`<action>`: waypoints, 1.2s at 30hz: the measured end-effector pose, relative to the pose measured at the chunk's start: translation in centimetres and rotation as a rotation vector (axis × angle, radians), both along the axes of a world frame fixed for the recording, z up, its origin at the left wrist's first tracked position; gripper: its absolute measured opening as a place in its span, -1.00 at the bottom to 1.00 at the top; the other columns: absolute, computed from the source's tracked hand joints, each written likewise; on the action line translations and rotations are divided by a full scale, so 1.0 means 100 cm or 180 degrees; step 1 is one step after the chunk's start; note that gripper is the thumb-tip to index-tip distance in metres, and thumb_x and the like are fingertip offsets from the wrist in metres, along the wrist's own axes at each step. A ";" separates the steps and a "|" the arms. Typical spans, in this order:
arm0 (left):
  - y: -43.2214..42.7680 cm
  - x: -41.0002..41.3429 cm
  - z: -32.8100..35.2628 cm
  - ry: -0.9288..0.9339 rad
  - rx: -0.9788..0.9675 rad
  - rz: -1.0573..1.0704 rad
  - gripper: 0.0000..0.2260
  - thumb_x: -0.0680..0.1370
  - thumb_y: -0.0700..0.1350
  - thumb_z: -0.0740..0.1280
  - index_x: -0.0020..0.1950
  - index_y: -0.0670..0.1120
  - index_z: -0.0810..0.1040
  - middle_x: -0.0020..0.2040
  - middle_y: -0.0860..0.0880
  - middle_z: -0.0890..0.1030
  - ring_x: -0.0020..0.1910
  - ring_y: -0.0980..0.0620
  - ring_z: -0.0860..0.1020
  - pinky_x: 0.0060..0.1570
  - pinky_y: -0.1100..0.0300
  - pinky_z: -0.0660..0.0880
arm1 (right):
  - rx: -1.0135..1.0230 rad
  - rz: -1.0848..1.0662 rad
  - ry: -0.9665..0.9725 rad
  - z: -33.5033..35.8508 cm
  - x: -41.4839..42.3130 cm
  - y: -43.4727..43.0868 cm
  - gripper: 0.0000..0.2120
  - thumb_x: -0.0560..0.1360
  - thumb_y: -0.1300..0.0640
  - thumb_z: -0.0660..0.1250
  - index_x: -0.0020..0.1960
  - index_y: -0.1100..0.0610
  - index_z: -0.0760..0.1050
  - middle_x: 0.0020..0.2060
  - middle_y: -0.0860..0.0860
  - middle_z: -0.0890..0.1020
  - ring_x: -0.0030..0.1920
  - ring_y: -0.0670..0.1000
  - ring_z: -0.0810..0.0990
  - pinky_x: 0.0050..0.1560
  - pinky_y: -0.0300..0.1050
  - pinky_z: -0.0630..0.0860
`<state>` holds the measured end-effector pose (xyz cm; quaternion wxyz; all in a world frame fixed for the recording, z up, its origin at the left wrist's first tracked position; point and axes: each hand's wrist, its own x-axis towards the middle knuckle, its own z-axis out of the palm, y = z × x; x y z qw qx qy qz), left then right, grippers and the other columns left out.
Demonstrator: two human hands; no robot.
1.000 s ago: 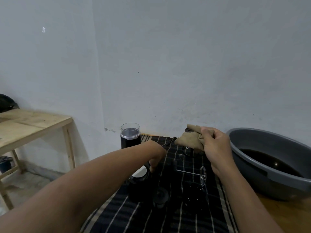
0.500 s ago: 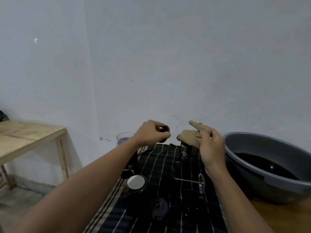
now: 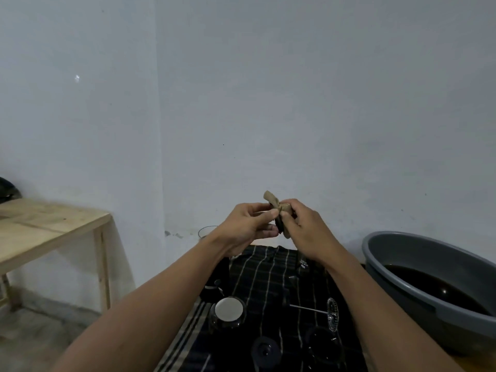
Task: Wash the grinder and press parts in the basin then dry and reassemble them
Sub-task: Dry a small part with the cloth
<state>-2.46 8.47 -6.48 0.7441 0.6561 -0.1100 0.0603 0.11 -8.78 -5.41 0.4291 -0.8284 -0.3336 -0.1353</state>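
Both hands are raised in front of the wall. My left hand (image 3: 251, 225) pinches a small dark part (image 3: 279, 226), mostly hidden between the fingers. My right hand (image 3: 303, 226) grips a tan cloth (image 3: 276, 204) and presses it against that part. Below, on a dark striped cloth (image 3: 265, 277), lie a dark cup with a white inside (image 3: 229, 310), a plunger rod with a mesh disc (image 3: 331, 314), a round black lid (image 3: 264, 350) and a clear glass piece (image 3: 322, 342). A clear container's rim (image 3: 206, 232) shows behind my left wrist.
A grey basin (image 3: 397, 253) with dark water stands at the right on the wooden top. A low wooden table (image 3: 48, 229) stands to the left against the wall, with a dark object (image 3: 8, 189) on its far end.
My left hand lifted the small dark part from the striped cloth up to chest height. My right hand picked the tan cloth up and brought it against the part.
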 end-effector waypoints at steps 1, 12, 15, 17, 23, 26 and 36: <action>-0.001 0.000 -0.002 -0.0029 0.0005 0.0056 -0.74 0.63 -0.19 0.39 0.30 -0.26 0.60 0.27 -0.41 0.58 0.10 -0.24 0.57 0.12 0.06 0.65 | -0.0104 -0.0045 0.0069 0.000 0.001 0.000 -0.85 0.69 0.08 0.16 0.10 0.01 0.50 -0.26 -0.04 0.61 -0.30 -0.04 0.55 -0.24 -0.11 0.48; 0.002 -0.003 -0.002 -0.0379 0.0410 0.0173 -0.65 0.60 -0.23 0.44 0.39 -0.18 0.57 0.26 -0.24 0.67 0.30 -0.26 0.61 0.37 -0.23 0.50 | 0.1725 0.0239 0.0733 0.003 -0.005 0.007 -0.89 0.67 0.16 0.24 0.05 0.11 0.55 0.02 0.00 0.71 -0.13 0.00 0.68 -0.21 0.01 0.63; 0.006 -0.002 0.002 -0.0384 0.0274 0.0196 -0.65 0.62 -0.24 0.41 0.40 -0.23 0.55 0.26 -0.27 0.66 0.31 -0.30 0.59 0.39 -0.23 0.48 | 0.0783 -0.0003 0.0062 0.000 0.001 0.008 -0.95 0.65 0.11 0.28 0.03 -0.02 0.48 -0.14 -0.07 0.64 -0.22 -0.11 0.60 -0.25 -0.18 0.55; 0.008 -0.003 -0.001 -0.0374 0.0333 0.0215 -0.63 0.60 -0.24 0.43 0.41 -0.20 0.55 0.27 -0.24 0.66 0.31 -0.25 0.61 0.38 -0.19 0.50 | 0.1076 0.0226 0.0712 0.000 0.002 0.007 -0.90 0.67 0.10 0.24 0.00 0.04 0.51 -0.13 0.00 0.65 -0.24 -0.06 0.59 -0.25 -0.08 0.50; -0.002 -0.004 0.002 0.0071 -0.0707 0.0168 -0.56 0.62 -0.19 0.42 0.49 -0.12 0.43 0.07 -0.11 0.64 -0.01 -0.06 0.64 0.05 0.10 0.65 | 0.2839 0.0601 0.1264 0.008 0.000 -0.001 -0.77 0.71 0.14 0.15 0.17 0.30 0.47 -0.04 -0.05 0.72 0.01 0.04 0.68 0.01 0.03 0.59; -0.015 -0.007 0.014 0.0386 -0.1562 0.0263 -0.71 0.62 -0.12 0.41 0.28 -0.25 0.56 -0.02 -0.14 0.70 -0.02 -0.11 0.67 0.03 0.08 0.67 | 0.2630 -0.0241 0.0435 0.003 -0.013 0.003 -0.90 0.67 0.16 0.25 0.16 0.05 0.50 0.00 -0.07 0.70 0.02 -0.09 0.67 0.05 -0.08 0.60; -0.016 -0.020 0.014 0.0413 -0.0398 -0.0082 -0.57 0.57 -0.08 0.47 0.36 -0.28 0.59 0.31 -0.23 0.64 0.31 -0.21 0.61 0.34 -0.17 0.53 | 0.2177 -0.0211 -0.0019 0.009 -0.031 0.012 -0.77 0.61 0.19 0.35 0.25 0.03 0.58 0.07 -0.10 0.69 0.10 -0.16 0.65 0.06 -0.35 0.55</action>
